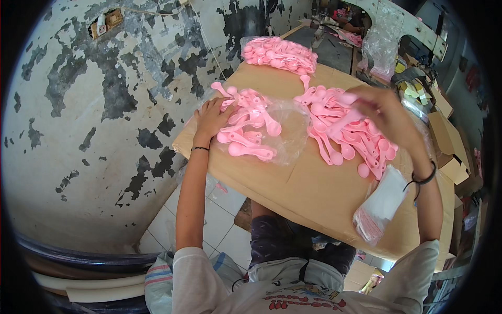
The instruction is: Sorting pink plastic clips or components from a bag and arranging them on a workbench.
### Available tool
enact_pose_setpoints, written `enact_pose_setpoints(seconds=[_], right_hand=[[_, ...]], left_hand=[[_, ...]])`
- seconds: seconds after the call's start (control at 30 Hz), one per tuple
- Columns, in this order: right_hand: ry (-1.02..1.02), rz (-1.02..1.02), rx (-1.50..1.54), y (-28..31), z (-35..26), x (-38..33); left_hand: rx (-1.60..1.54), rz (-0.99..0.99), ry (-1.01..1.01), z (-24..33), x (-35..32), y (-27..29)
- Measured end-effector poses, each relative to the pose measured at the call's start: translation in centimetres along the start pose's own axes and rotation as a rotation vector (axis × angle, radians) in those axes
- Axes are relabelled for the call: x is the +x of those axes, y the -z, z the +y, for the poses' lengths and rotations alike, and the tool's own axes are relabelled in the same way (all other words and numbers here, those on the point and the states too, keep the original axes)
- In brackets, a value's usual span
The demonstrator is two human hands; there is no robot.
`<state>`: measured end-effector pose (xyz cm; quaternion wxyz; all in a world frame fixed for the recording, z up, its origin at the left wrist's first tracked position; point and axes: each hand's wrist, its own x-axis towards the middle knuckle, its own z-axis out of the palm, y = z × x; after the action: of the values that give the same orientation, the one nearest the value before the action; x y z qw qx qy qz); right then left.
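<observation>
My left hand (211, 118) rests with its fingers spread at the edge of a small heap of pink plastic scoops (251, 116), which lies in or on a clear plastic bag (293, 141). Over a larger heap of loose pink scoops (361, 137) on the right is my right hand (384, 111), smeared by motion. Its fingers are curled around a blurred pink scoop (345, 121). The scoops have small round bowls and flat handles.
A brown cardboard-covered table (256, 180) carries everything. At its far edge lies a full clear bag of pink scoops (280, 54); near the right front, a stack of clear bags (381, 203). A peeling wall (104, 136) borders the left, and open cardboard boxes (448, 146) the right.
</observation>
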<state>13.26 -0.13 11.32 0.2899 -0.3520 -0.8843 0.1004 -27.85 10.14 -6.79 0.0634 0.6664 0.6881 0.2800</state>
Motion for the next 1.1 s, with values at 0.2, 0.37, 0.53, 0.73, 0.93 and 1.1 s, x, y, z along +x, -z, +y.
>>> enact_pose_setpoints(seconds=[0.2,0.37,0.53,0.73,0.93,1.1], right_hand=[[0.093,0.291,-0.55,1.6,3.3,-0.9],[0.112,-0.154,-0.096,-9.7,0.3,0.5],[0.146,-0.132,-0.314,-20.2,2.1,5.7],[0.079,0.143,0.076,-22.6,3.2,6.8],[0.043,-0.074,0.029,-15.5,1.1,3.4],[0.019,-0.078,-0.074,-8.7,-1.9,-1.2]], left_hand=[[-0.032,-0.014,0.012,1.2,0.0,0.1],[0.004,-0.005,0.025,0.9,-0.3,0.3],[-0.012,-0.017,-0.003,1.8,-0.5,0.3],[0.024,0.017,0.006,1.5,-0.8,-0.3],[0.012,0.047,-0.016,1.1,-0.5,0.0],[-0.019,0.025,-0.013,1.0,-0.3,0.2]])
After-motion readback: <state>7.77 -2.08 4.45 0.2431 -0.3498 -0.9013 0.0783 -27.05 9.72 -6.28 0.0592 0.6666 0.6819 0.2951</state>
